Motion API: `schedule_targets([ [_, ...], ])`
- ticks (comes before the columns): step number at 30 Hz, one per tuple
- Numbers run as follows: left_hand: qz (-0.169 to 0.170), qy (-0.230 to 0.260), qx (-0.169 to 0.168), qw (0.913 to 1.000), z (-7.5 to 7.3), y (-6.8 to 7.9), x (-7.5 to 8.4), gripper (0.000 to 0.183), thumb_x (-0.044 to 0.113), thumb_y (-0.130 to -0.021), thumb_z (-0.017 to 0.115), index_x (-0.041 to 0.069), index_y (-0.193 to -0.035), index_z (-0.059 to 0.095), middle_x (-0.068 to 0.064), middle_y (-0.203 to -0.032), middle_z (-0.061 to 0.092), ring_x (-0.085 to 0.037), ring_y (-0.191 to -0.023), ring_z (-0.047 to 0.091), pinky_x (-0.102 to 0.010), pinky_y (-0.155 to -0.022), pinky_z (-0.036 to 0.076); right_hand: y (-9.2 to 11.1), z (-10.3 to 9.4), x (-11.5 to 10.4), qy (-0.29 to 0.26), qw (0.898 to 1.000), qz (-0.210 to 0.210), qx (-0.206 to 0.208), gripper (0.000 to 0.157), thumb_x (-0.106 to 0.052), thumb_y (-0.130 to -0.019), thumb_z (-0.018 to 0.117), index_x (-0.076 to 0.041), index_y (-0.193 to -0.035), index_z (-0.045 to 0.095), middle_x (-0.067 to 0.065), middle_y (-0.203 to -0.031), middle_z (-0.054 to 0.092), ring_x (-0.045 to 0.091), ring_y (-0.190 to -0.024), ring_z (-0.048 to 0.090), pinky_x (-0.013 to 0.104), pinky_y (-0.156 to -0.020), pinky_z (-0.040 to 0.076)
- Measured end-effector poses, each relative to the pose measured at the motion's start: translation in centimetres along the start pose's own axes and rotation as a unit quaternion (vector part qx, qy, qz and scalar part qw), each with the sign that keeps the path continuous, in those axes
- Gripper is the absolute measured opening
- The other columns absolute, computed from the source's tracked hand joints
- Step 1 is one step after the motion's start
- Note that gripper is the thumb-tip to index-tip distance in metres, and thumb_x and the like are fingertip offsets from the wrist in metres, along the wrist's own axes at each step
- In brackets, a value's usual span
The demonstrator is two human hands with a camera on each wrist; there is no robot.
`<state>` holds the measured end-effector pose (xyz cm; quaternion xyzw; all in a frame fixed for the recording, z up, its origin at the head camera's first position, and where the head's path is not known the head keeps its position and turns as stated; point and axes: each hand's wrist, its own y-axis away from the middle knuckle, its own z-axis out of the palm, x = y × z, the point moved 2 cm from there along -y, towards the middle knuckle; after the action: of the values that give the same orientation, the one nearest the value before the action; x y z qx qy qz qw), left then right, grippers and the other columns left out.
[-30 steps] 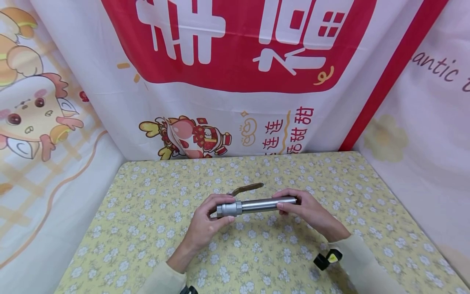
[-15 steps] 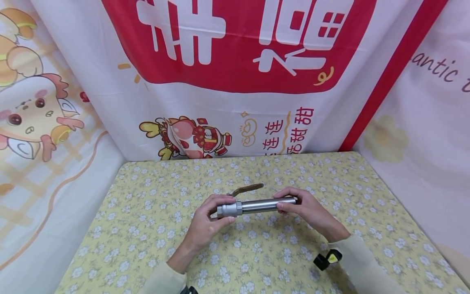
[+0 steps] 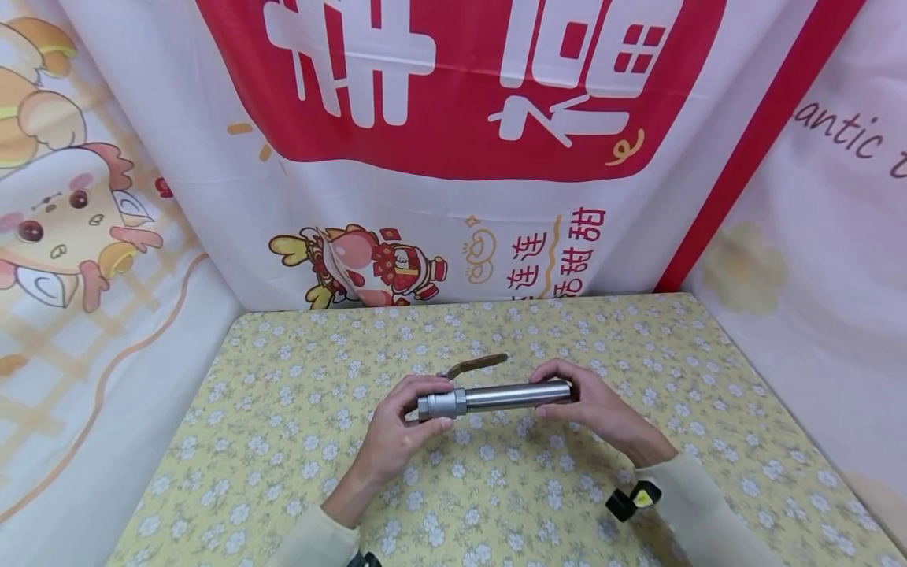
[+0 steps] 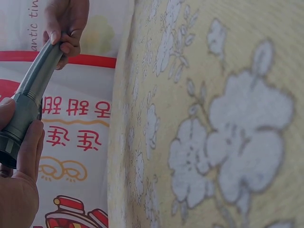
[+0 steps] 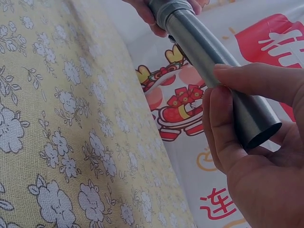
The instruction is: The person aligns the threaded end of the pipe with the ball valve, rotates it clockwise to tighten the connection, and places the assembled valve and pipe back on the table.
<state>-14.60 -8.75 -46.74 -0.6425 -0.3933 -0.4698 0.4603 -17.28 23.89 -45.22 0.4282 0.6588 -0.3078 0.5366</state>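
My left hand [image 3: 398,425] grips a silver ball valve [image 3: 442,404] between thumb and fingers, above the table. The valve's brown lever [image 3: 480,363] points away to the right, behind the pipe. A smooth steel pipe [image 3: 513,395] runs rightward from the valve's end; in the right wrist view, some thread [image 5: 179,15] shows where they meet. Around the pipe's free end, my right hand [image 3: 595,405] curls thumb and fingers. The open end of the pipe [image 5: 263,135] shows in the right wrist view, and in the left wrist view the valve's open mouth [image 4: 8,148] faces the camera.
A yellow flowered cloth [image 3: 298,441] covers the table beneath both hands. Printed white and red curtains [image 3: 453,169] hang at the back and along both sides. A dark device [image 3: 633,499] sits on the right wrist.
The right thumb has shifted from the pipe's front face to its lower side, and the fingers have moved slightly on the pipe. The left hand and the valve stay in place.
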Motion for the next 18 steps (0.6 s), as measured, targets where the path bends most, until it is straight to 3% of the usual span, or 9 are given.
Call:
schedule_targets([
  [18,0.005,-0.003,0.002,1.0000,0.16,0.03,0.24,0.048,0.006,-0.090,0.087,0.020,-0.134,0.075,-0.007,-0.147,0.063,-0.032,-0.126,0.062,-0.032,-0.098,0.064,0.24,0.00,-0.11,0.003,1.000,-0.002,0.008,0.039,-0.016,-0.100,0.081,-0.009,-0.135,0.065,0.021,-0.131,0.062,0.025,-0.099,0.063,0.037,-0.082,0.060],
])
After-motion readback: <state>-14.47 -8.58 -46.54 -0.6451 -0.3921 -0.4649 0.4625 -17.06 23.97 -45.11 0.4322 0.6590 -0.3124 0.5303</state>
